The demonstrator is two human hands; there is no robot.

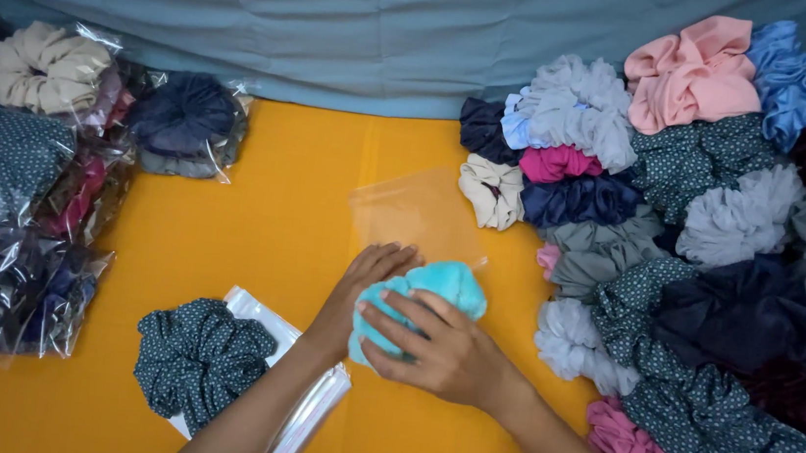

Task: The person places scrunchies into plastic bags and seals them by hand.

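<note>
I see open orange table [264, 233] only in the middle; the packed bags [23, 180] crowd the left edge and a big heap of loose scrunchies [714, 266] fills the right. My right hand [445, 351] grips the teal scrunchie [436, 294] at the centre, at the mouth of a clear bag [414, 213]. My left hand [363, 287] lies partly hidden behind it, fingers flat; I cannot tell what it holds. A dotted scrunchie [198, 357] rests on a stack of empty bags [307, 400] beside my left arm.

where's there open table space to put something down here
Bare orange table lies between the bagged scrunchies and the clear bag, and along the near edge below the right hand. The loose scrunchie pile crowds the right.
</note>
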